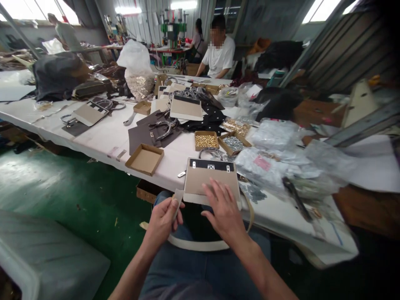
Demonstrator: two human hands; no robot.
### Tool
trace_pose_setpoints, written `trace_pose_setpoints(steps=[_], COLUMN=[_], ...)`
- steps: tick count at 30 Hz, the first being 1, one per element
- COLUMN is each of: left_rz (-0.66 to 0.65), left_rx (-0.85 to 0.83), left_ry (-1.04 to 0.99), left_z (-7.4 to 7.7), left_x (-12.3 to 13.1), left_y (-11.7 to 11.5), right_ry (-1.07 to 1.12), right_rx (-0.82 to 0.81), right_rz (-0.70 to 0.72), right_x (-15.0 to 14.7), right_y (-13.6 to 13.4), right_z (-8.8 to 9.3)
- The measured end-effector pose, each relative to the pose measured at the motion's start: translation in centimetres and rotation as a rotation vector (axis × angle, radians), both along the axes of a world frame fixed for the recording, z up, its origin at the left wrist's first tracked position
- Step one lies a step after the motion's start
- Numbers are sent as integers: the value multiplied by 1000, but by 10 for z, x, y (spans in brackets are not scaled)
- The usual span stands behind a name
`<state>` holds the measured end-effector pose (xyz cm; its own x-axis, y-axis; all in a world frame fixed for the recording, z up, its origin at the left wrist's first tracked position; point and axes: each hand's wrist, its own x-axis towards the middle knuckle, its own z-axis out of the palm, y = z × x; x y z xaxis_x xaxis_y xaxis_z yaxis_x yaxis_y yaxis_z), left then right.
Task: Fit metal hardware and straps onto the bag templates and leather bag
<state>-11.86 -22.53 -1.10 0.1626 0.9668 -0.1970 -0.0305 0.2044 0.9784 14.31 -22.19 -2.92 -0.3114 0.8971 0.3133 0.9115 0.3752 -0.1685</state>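
My left hand [165, 214] is closed, with thumb and fingers pinching the end of a pale strip [178, 200] that looks like a strap. A cream strap [200, 245] loops below over my lap and up on the right; whether it is the same piece I cannot tell. My right hand [223, 206] has its fingers spread over a beige bag panel [195, 183] at the table's edge; whether it touches is unclear. Along the panel's far side runs a black band with small metal fittings. Behind it lies a wrapped handle [211, 153]. A small metal piece [181, 174] sits left of the panel.
Shallow boxes hold gold fittings [205, 141] and silver fittings [233, 143]; an open cardboard tray [145, 159] stands at left. Plastic bags [278, 162] and a dark-handled tool [296, 200] lie right. More bag panels [186, 109] are piled behind. A co-worker [218, 52] sits across the table.
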Motion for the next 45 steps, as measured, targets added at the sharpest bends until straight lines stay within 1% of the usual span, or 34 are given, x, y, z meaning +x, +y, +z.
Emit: trace_pose_setpoints(steps=[2, 3, 6, 8, 11, 14, 16, 18, 20, 21, 24, 26, 28, 33, 36, 38, 41, 43, 45], left_rz=[2, -7, -53, -87, -138, -165, -176, -206, -255, -276, -296, -293, -294, -296, -301, -319, -378, -422, -450], left_rx=[-14, -22, -40, -47, -59, -64, -51, -7, 73, 122, 268, 330, 355, 335, 278, 221, 143, 106, 85], left_ry=[-15, -20, -27, -24, -18, 26, 99, 207, 355, 441, 683, 758, 763, 685, 639, 614, 526, 480, 492], left_z=[4, 6, 8, 9, 13, 22, 29, 36, 40, 41, 41, 39, 37, 39, 41, 41, 38, 36, 37], left_x=[-1, -1, -1, -2, -4, -3, -1, 4, 11, 15, 29, 36, 40, 38, 37, 39, 45, 51, 57], left_y=[4, 5, 9, 13, 21, 29, 35, 40, 46, 48, 55, 58, 61, 67, 73, 81, 103, 125, 151], right_ry=[-14, -18, -35, -52, -79, -109, -101, -45, 88, 189, 577, 787, 887, 913, 907, 894, 845, 813, 816], right_rx=[-14, -22, -38, -42, -73, -126, -171, -223, -263, -269, -290, -347, -399, -418, -459, -466, -408, -335, -279], right_rz=[-63, -73, -15, 48, 129, 211, 232, 248, 237, 198, -11, -91, -104, -146, -167, -192, -242, -281, -304], right_x=[6, 10, 21, 30, 51, 78, 93, 98, 92, 85, 57, 41, 30, 22, 20, 20, 25, 31, 35], right_y=[10, 15, 23, 27, 35, 46, 50, 50, 46, 44, 38, 39, 43, 51, 53, 57, 74, 91, 109], right_z=[-7, -11, -17, -17, -11, 2, 12, 23, 31, 35, 42, 44, 45, 42, 40, 39, 39, 38, 37])
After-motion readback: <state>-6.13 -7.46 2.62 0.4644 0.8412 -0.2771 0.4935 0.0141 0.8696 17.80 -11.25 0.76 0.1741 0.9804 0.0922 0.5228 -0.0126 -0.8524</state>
